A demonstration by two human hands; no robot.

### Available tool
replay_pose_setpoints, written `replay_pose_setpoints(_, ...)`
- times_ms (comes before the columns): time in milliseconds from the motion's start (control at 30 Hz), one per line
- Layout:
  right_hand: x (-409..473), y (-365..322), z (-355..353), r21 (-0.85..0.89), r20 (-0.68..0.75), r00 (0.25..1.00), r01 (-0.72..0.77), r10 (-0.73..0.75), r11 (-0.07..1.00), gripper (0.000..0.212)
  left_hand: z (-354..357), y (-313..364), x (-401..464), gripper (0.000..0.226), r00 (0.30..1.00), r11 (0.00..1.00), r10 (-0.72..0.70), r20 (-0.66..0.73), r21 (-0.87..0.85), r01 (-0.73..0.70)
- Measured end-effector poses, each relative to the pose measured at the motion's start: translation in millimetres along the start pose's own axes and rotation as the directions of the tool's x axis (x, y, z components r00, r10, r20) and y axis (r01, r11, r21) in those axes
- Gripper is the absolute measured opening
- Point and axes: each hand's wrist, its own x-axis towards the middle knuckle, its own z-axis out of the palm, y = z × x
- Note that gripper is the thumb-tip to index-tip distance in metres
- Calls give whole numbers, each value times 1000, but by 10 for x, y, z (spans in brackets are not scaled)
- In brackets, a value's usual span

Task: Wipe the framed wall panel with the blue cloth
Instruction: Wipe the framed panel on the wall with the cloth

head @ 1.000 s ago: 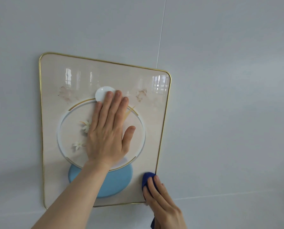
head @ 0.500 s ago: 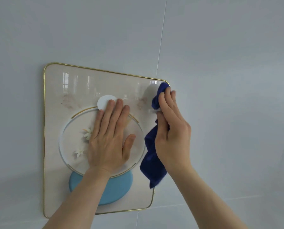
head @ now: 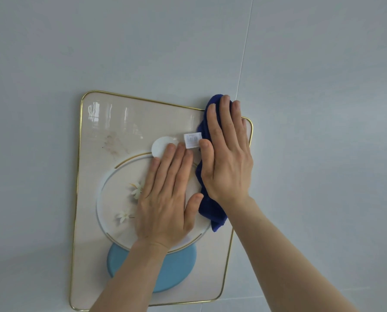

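Both hands lie flat — left hand (head: 165, 199) open, palm pressing the panel (head: 98, 176); right hand (head: 226, 158), fingers straight, presses the blue cloth (head: 210, 212) against its top right corner.

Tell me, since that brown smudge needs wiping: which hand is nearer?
Left. The left hand lies below-right of the brown smudge; the right hand, on the blue cloth, farther right.

Pale grey tiled wall (head: 311, 64), gold-framed panel (head: 120, 122) mounted flat against it
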Motion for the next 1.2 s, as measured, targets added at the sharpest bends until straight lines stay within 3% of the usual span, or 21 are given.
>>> replay_pose_setpoints(700,-135,58,31,-79,38,990,138,-135,987,45,-30,22,18,69,1000,1000,9,5,16,-9)
replay_pose_setpoints(933,-794,190,-11,-69,109,975,203,-195,977,44,-39,31,18,67,1000,998,1,15,61,-2)
replay_pose_setpoints(1200,-1623,254,-163,-67,233,959,180,-160,981,49,17,17,0,65,1000,995,19,-6,103,-18)
